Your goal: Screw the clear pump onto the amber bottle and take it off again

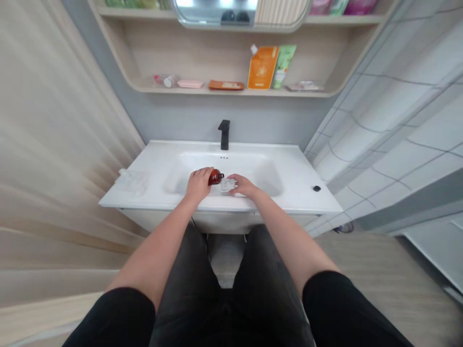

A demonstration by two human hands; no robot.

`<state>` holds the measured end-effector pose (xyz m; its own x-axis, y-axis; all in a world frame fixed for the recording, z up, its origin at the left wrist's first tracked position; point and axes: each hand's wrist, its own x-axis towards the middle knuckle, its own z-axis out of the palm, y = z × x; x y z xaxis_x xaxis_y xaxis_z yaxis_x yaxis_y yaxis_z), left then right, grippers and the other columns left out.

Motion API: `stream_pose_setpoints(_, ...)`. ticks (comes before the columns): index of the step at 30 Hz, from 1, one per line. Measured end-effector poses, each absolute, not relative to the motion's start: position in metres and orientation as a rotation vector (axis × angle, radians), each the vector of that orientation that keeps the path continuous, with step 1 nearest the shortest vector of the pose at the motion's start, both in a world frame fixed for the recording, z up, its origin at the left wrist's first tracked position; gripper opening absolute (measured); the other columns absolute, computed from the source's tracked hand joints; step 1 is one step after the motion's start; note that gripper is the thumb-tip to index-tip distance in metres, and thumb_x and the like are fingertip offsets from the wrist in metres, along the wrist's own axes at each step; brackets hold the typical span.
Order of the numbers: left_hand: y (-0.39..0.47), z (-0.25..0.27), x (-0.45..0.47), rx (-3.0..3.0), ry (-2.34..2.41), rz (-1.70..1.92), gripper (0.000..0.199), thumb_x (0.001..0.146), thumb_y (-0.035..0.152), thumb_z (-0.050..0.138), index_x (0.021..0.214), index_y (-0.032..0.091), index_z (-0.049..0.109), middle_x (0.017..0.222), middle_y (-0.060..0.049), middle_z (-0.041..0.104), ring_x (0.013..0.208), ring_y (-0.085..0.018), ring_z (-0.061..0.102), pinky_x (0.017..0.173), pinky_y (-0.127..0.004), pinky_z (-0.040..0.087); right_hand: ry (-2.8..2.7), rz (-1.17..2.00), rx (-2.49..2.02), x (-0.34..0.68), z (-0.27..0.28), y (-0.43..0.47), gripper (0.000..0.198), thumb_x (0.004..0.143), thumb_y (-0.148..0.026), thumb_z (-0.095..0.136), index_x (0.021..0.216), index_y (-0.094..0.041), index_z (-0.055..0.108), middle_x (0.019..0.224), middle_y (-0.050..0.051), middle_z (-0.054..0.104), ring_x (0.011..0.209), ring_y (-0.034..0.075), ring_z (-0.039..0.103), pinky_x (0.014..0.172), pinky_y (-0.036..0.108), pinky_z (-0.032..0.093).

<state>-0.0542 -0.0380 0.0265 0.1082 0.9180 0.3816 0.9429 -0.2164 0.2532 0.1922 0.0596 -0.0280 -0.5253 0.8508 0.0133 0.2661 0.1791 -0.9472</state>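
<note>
Over the front of the white sink (267, 176), my left hand (199, 183) is wrapped round a reddish-brown bottle (214, 177). The bottle is tipped on its side, its dark neck pointing right. My right hand (243, 185) grips a small clear container (227, 184) close to the bottle's mouth. Whether the two touch, or any liquid runs between them, I cannot tell. A small black cap (317, 188) lies on the counter to the right. At the left end of the counter rests a crumpled clear plastic bag (133, 182).
A black faucet (224, 135) stands behind the basin. Above it, a shelf (227, 91) holds an orange pouch (263, 67), a green tube (284, 66) and several small items. A beige curtain (65, 120) hangs on the left; a tiled wall (383, 144) rises on the right.
</note>
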Motion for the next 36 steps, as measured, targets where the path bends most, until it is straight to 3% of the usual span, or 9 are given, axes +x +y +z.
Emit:
stream_pose_setpoints(7, -0.038, 0.027, -0.053, -2.297, -1.912, -0.679, 0.069, 0.093, 0.009, 0.053, 0.16, 0.025, 0.056, 0.162, -0.011, 0.063, 0.15, -0.032, 0.056, 0.129, -0.05, 0.037, -1.942, 1.299, -1.015, 0.193, -0.034, 0.062, 0.074, 0.052, -0.026, 0.099, 0.122, -0.028, 0.075, 0.115, 0.001, 0.077, 0.101, 0.026, 0.07, 0.101, 0.042, 0.057)
stream_pose_setpoints(20, -0.044, 0.033, -0.049, -2.301, -1.877, -0.614, 0.067, 0.098, 0.012, 0.049, 0.163, 0.027, 0.055, 0.163, -0.012, 0.062, 0.153, -0.031, 0.053, 0.133, -0.052, 0.028, -1.948, 1.3, -1.027, 0.191, -0.038, 0.062, 0.077, 0.052, -0.028, 0.1, 0.124, -0.028, 0.072, 0.111, 0.001, 0.076, 0.099, 0.025, 0.07, 0.097, 0.041, 0.059)
stream_pose_setpoints(36, -0.041, 0.026, -0.053, -2.288, -1.671, -0.668, 0.062, 0.101, 0.012, 0.047, 0.16, 0.025, 0.059, 0.158, -0.014, 0.066, 0.15, -0.032, 0.056, 0.131, -0.054, 0.031, -1.977, 1.257, -1.048, 0.188, -0.033, 0.059, 0.076, 0.054, -0.023, 0.099, 0.124, -0.025, 0.071, 0.115, 0.002, 0.075, 0.101, 0.024, 0.069, 0.102, 0.041, 0.056)
